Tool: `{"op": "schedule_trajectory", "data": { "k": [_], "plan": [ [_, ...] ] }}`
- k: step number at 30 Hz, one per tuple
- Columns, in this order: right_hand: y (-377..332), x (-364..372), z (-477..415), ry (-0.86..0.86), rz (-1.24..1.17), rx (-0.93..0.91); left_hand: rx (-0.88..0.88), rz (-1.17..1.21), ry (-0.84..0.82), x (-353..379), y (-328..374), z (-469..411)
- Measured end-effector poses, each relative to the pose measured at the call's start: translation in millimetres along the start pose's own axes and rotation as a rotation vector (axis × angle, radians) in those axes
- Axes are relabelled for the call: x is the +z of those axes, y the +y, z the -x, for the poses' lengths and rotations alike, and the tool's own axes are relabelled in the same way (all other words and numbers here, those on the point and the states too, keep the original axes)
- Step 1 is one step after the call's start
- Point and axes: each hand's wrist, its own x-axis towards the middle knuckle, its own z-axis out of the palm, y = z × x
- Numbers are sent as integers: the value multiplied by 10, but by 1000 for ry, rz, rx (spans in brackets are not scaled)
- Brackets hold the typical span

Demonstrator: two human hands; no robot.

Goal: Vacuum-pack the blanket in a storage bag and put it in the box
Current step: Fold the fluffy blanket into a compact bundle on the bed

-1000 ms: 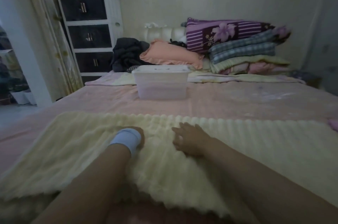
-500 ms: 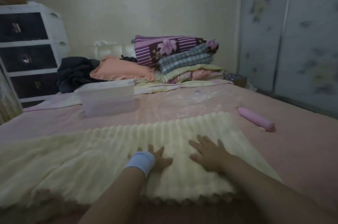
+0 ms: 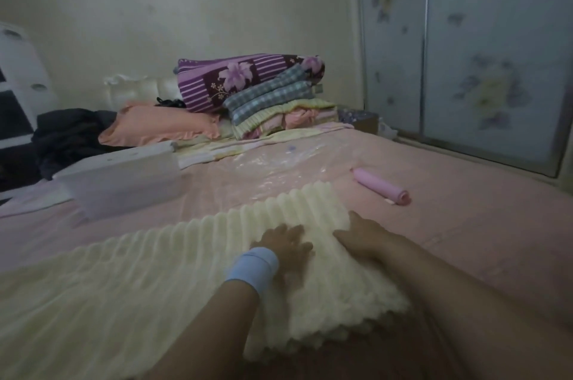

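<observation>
Far left there's a white drawer unit (image 3: 18, 79), then a heap of dark clothes (image 3: 68, 138) up at the head of the bed (image 3: 480, 224). Just in front of those sits the box (image 3: 124, 184), a clear plastic tub with its lid on, resting on the pink sheet. The blanket (image 3: 124, 280), cream and ribbed, lies folded in a long strip across the near side of the bed, running from the left edge of the shot to about the middle and not touching the box. The left hand (image 3: 285, 243), with a pale blue wristband (image 3: 252, 266), lies flat on the blanket's right end, fingers spread, gripping nothing. Behind it a clear plastic bag (image 3: 279, 162) lies flat on the sheet, between the blanket and a stack of folded bedding (image 3: 263, 94). The right hand (image 3: 362, 234) is just beside the left, also pressed flat on the blanket, fingers straight, nothing held. Further right a pink cylinder (image 3: 381, 186) lies on the sheet, apart from the blanket. Flower-print wardrobe doors (image 3: 465, 54) fill the far right.
</observation>
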Motion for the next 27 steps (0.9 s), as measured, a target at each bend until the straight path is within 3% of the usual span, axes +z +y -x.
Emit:
{"op": "schedule_trajectory", "data": {
  "k": [6,9,12,15,17,20,23,27],
  "plan": [
    [-144,43,-119,-35,-207,-144,101,-25,-13,36,45,-188],
    [-136,-108,-321,288,-222,-227,76,171,-7,-233,110,-228],
    [-106,-271,-453,488,-172,-221,61,160,174,-355,62,-316],
    [-37,-166,-466,348,237,46,-11,49,137,-207,-12,-374],
    [-46,-83,-453,303,453,24,-44,-54,-2,43,-54,-359],
    [-40,-30,-570,152,410,-190,-63,-65,-92,138,-113,-436],
    [85,20,-605,-55,278,-109,-71,-18,-66,-55,-60,-543],
    [121,-77,-447,51,176,16,-4,39,25,36,55,-505]
  ]
}}
